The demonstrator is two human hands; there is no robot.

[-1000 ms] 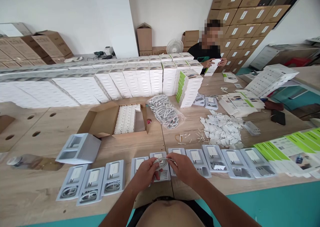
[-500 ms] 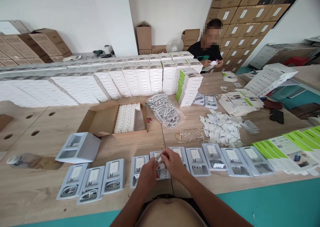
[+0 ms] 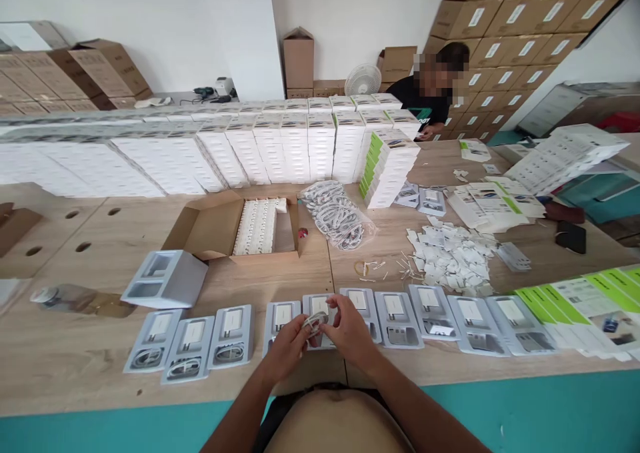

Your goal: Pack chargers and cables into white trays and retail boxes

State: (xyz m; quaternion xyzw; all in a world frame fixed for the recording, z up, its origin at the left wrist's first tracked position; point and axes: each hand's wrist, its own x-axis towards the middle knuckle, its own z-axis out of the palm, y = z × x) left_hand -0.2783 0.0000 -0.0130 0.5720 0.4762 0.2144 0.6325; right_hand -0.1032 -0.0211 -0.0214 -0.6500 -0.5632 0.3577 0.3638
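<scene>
A coiled white-grey cable (image 3: pixel 315 321) is between my two hands, above the row of trays. My left hand (image 3: pixel 290 346) grips the coil at its left side. The curled fingers of my right hand (image 3: pixel 350 330) are at the coil's right side, thumb against it. Beneath them lies a pale grey tray (image 3: pixel 307 303) with a white charger, partly covered by my hands. Left of it, a tray (image 3: pixel 233 320) holds a charger and a coiled cable. To the right, another tray (image 3: pixel 393 306) has a charger and an uncabled lower compartment.
A bag of cables (image 3: pixel 335 216) lies beyond my hands, beside an open carton (image 3: pixel 210 230) of white chargers. Stacked trays (image 3: pixel 175 280) and a bottle (image 3: pixel 65 298) stand left. White pieces (image 3: pixel 455 256) and printed sleeves (image 3: pixel 575 306) lie right. A co-worker (image 3: pixel 425 100) is behind the stacked boxes.
The view has shifted slightly. My hands have drawn a little apart, with the cable coil showing more openly between them. The co-worker has leaned down and forward.
</scene>
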